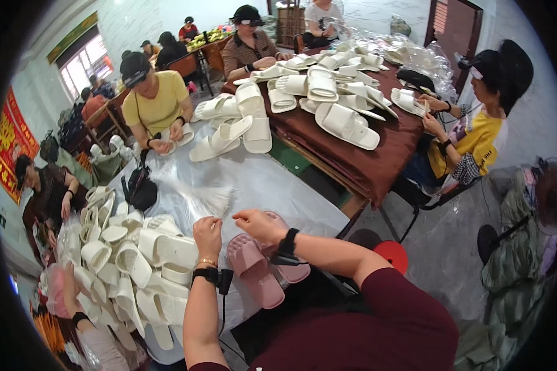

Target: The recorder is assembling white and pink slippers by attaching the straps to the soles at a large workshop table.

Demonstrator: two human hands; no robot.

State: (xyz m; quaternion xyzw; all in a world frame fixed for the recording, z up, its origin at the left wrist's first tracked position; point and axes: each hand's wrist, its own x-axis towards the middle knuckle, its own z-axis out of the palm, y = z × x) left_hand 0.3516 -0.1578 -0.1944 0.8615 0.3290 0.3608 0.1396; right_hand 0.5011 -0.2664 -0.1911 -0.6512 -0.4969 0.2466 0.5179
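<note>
My left hand [208,237] is raised over the table with its fingers pinched together. Close to its right, my right hand [257,224] is also closed, thumb and fingertips meeting. Whatever lies between the fingertips is too small to make out. Under my right hand and wrist rests a pair of pink slippers: the left pink slipper [257,279] shows most of its length, while the other pink slipper [294,272] is partly covered by my forearm. Just beyond my hands, a bundle of thin clear plastic strands [195,191] fans out on the plastic-covered table [303,207].
White slippers [143,263] are heaped left of my left arm. A black pouch [142,189] sits beyond them. More white slippers [346,125] cover the brown-clothed table [387,161] ahead. Several co-workers sit around; a red round stool [391,255] stands at right.
</note>
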